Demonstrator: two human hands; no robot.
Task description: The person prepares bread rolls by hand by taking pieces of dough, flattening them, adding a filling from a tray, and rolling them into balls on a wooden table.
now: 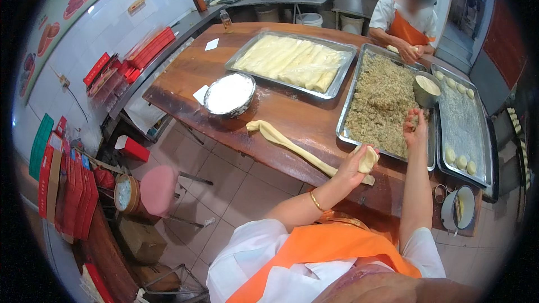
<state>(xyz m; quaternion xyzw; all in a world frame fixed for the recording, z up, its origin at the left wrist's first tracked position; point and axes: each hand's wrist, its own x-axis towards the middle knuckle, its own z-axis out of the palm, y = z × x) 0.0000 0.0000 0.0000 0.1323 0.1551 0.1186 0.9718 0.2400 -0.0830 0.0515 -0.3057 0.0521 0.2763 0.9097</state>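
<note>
Left hand (355,164) is cupped around a small piece of dough (368,159) at the end of the long dough rope (292,146) lying on the wooden table (185,73). Right hand (415,129), fingers curled on a pinch of filling, hovers over the tray of crumbly filling (382,101).

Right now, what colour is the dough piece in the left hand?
Pale creamy yellow: the dough piece in the left hand, seen in the head view.
</note>
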